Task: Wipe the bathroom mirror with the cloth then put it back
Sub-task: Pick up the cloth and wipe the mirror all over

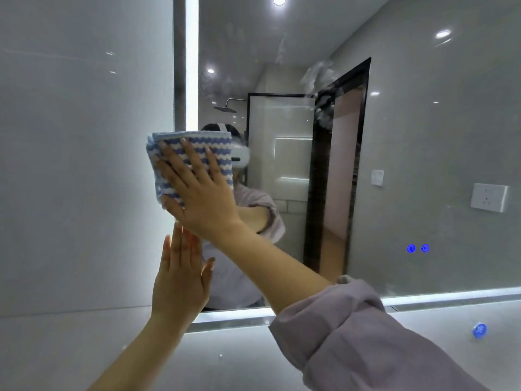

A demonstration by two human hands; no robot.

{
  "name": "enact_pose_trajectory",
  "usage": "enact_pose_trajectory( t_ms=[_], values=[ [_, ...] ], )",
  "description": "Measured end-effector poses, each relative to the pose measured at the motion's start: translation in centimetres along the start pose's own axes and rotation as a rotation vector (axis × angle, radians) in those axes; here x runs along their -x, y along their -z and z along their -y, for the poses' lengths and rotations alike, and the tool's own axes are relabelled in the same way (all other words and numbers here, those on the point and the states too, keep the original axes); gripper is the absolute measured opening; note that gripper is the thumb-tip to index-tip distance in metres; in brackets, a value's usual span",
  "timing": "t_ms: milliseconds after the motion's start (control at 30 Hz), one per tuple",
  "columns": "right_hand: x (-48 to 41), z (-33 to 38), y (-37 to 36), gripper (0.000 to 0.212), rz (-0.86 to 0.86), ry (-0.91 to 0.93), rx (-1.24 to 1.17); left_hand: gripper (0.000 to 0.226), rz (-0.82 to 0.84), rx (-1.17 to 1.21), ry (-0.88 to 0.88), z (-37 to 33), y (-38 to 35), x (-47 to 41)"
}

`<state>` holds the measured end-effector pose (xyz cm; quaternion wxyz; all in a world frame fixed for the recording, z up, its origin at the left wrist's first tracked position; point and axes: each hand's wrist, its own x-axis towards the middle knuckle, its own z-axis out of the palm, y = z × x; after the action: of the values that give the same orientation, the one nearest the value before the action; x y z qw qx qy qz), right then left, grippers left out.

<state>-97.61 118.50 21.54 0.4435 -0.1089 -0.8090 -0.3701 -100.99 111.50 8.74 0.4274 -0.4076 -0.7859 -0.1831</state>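
**Bathroom mirror, left edge: cloth pressed to glass**

Item 1. Large rectangular wall mirror with lit white border strips (394,136): mounted on a glossy grey tiled wall (84,136). White smears show on the glass at upper centre, near the reflected dark door frame. Two small blue glowing touch icons (418,248) sit low on the right of the glass.

Item 2. Folded blue-and-white wavy-striped cloth (194,142): held flat against the mirror's left edge, partly overlapping the lit vertical strip.

Item 3. Right hand (197,190): fingers spread wide and flat, palm pressing the cloth onto the glass; not curled around it. The arm crosses from lower right, with a pale lilac sleeve (366,334) pushed up the forearm.

Item 4. Left hand (180,280): open, fingers straight and together, empty, raised just below the right hand at the mirror's lower left corner; whether it touches the glass cannot be told.

Item 5. White wall socket (489,197): seen in the mirror, at right.
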Motion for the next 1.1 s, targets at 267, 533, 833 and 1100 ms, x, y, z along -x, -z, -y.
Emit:
enact_pose_trajectory(
  t_ms=[267, 533, 833, 1100],
  values=[
    [0.6, -2.5, 0.1, 0.065, 0.039, 0.053, 0.001, 0.068, -0.040, 0.049, 0.000, 0.1, 0.2, 0.3],
    [6.1, -13.2, -0.4, 0.065, 0.005, -0.098, 0.039, 0.066, -0.054, 0.073, -0.016, 0.3, -0.6, 0.5],
    [11.1, -17.2, -0.8, 0.067, -0.058, -0.452, -0.041, 0.067, -0.017, 0.073, 0.016, 0.4, -0.4, 0.3],
    [10.3, -14.2, -1.2, 0.068, -0.060, -0.378, -0.047, 0.066, -0.013, 0.086, 0.023, 0.3, -0.6, 0.2]
  ],
)
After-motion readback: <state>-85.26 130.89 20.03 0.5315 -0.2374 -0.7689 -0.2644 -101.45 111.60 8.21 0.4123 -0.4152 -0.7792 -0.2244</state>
